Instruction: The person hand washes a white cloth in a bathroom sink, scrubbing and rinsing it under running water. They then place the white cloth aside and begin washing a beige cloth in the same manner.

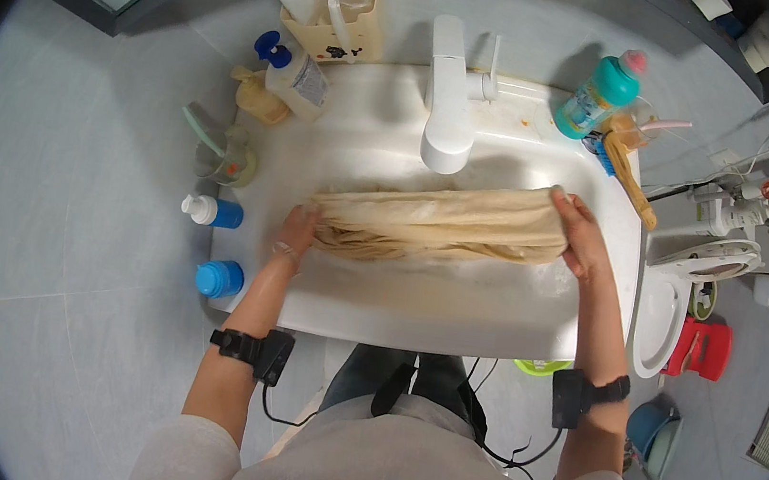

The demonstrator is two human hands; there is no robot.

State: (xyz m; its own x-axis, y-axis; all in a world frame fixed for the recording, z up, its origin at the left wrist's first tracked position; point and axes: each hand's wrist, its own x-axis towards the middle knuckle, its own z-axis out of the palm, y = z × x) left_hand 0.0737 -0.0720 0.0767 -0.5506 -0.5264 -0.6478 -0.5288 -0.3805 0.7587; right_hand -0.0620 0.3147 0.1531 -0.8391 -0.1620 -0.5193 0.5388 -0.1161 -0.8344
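Observation:
A wet beige cloth point(441, 222), gathered into long folds, is stretched sideways over the white washbasin point(431, 328). My left hand point(298, 229) grips its left end, where the folds bunch tightly. Its right end is in my right hand point(579, 235), the thumb on top and the other fingers partly hidden behind the cloth. Behind the cloth, the white faucet point(452, 97) reaches out over the basin; no running water shows. Cloudy liquid seems to lie in the basin under the cloth.
On the left rim stand a pump bottle with a blue head point(296, 78), a cup with a toothbrush point(225, 156), a blue-and-white pump bottle point(215, 211) and a blue jar point(220, 279). A teal bottle point(598, 97) and a wooden-handled brush point(626, 176) are at the back right. A toilet point(659, 317) stands farther right.

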